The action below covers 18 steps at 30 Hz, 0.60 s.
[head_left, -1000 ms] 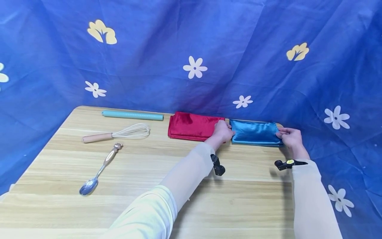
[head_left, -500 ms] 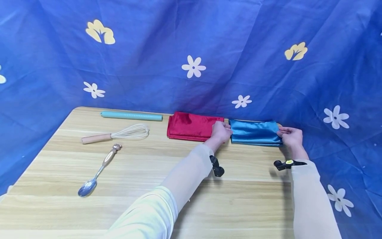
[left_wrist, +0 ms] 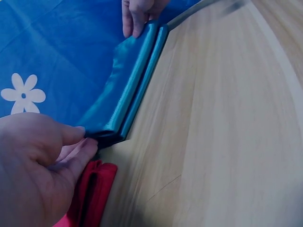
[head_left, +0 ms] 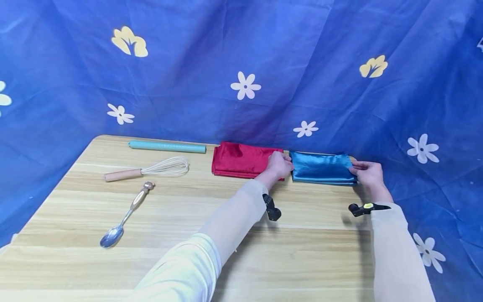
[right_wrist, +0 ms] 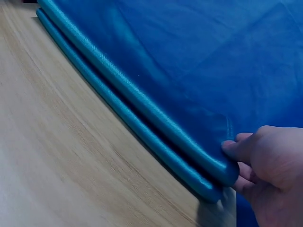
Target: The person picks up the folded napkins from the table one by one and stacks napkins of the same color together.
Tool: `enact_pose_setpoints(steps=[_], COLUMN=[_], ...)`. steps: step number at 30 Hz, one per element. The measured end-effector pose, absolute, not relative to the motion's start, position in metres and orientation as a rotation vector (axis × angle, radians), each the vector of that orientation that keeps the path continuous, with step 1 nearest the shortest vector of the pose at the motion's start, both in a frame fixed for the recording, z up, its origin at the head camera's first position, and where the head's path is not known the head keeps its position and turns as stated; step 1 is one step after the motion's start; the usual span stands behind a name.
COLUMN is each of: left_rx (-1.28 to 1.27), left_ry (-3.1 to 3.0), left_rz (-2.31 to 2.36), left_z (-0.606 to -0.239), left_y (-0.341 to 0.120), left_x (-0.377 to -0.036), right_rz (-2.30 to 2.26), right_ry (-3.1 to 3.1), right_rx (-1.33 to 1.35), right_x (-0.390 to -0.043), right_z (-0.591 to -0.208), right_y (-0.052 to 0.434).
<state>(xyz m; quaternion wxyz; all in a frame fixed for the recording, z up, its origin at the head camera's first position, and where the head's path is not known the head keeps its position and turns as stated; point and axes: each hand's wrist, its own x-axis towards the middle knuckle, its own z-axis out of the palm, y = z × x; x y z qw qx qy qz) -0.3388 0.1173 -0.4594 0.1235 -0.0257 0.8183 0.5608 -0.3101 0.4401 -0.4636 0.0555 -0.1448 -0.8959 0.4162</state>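
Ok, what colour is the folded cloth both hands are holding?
Shiny blue folded cloth, best seen in the head view.

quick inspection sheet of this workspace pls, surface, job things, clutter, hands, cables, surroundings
surface: wooden table, light grain, rounded far-left corner.
job's things: folded blue cloth at the far edge, right of a folded red cloth; in the head view the two look close, a thin gap between them.
clutter: teal rod, whisk and spoon, all on the left, apart from each other.
grippers: left hand pinches the blue cloth's left end; right hand pinches its right end.
cables: nothing seen; small black cameras sit on both wrists.
surroundings: blue flowered backdrop hanging behind and beside the table.
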Motion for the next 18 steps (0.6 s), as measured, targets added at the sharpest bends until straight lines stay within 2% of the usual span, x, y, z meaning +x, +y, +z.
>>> enact_pose_setpoints(steps=[8,18], left_rx=[-0.001,0.282], left_ry=[2.391,2.535], left_rz=[1.687,1.681], left_z=[-0.446,-0.422], left_y=[0.100,0.060], left_x=[-0.333,-0.316], right_rz=[1.136,1.122], right_ry=[-2.732,-2.736], right_rx=[-0.334,-0.227], right_x=[-0.297,-0.281], right_z=[-0.444,-0.419], right_y=[0.438,0.423])
